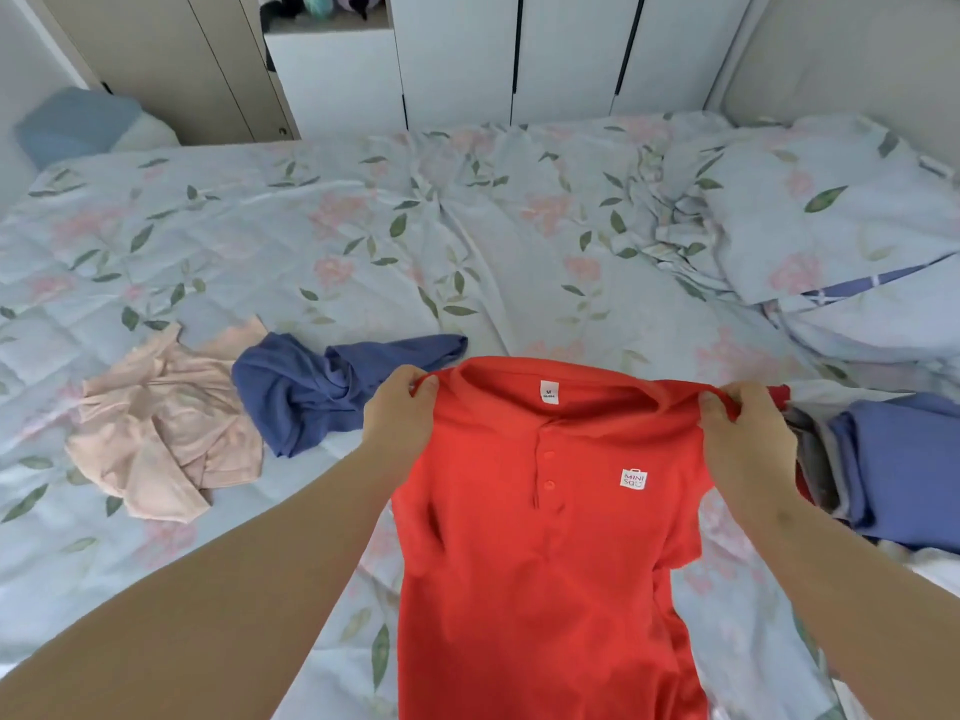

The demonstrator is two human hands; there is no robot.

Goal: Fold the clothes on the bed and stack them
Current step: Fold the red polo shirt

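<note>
Red shirt: the red shirt is held up by its two shoulders over the near side of the bed; its front faces up and the rest hangs down toward the person
Left hand: the left hand has its thumb and fingers pressed together on the shoulder on its own side, with cloth pinched between them
Right hand: the right hand pinches the other shoulder the same way, fingers curled over the edge
How it will feel: I think it is light and very soft; it droops wherever nobody holds it, so it will not keep a shape by itself
Slippy or not: the cloth does not look slippy, so a gentle pinch should be enough
Where to hold: the shoulders beside the collar look like good spots, because the shirt hangs straight from there; the sides and bottom edge should work for folding
Watch out: the buttons are small hard bits, so a fold may sit better beside them than across them
Pink clothes: the pink clothes lie in a crumpled heap on the left, not folded yet
Blue top: the blue top is crumpled too, just beside the pink heap and near the left hand
Blue pile: the blue pile looks folded and lies on the right, near the right hand; it may be the place to stack
</note>
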